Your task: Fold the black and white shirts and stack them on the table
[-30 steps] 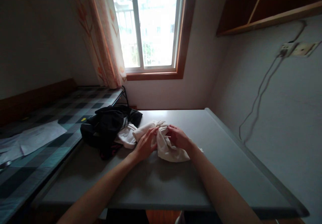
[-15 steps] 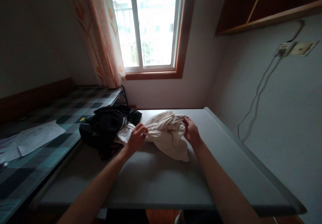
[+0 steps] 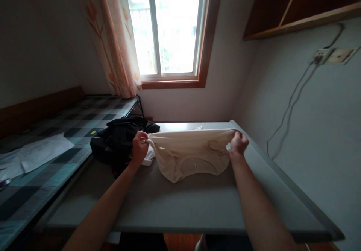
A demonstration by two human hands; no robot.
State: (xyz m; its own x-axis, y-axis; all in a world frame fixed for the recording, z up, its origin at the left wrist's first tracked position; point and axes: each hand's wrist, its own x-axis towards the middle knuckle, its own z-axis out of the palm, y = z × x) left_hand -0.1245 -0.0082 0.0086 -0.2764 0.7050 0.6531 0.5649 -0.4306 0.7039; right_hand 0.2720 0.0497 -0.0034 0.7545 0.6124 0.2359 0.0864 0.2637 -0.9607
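Observation:
A cream-coloured shirt (image 3: pixel 194 143) is stretched between my two hands over the table, its upper edge taut and its rounded neckline hanging toward me. My left hand (image 3: pixel 140 145) is closed on the shirt's left end, beside the dark clothes. At the opposite end, my right hand (image 3: pixel 238 143) grips the cloth with fingers folded over it. Part of a white cloth (image 3: pixel 149 157) shows under and behind my left hand. The heap of black clothing (image 3: pixel 113 140) lies just left of that hand.
The pale table (image 3: pixel 180 209) has a raised right edge along the wall. To the left stands a bed with a checked cover (image 3: pixel 50 125) and papers (image 3: pixel 42 151) on it. A window (image 3: pixel 177 29) is ahead; a cable (image 3: pixel 291 96) hangs on the right wall.
The shirt was bunched and twisted; now it is spread wide with its neckline showing. My left hand has moved left and my right hand right, both keeping hold.

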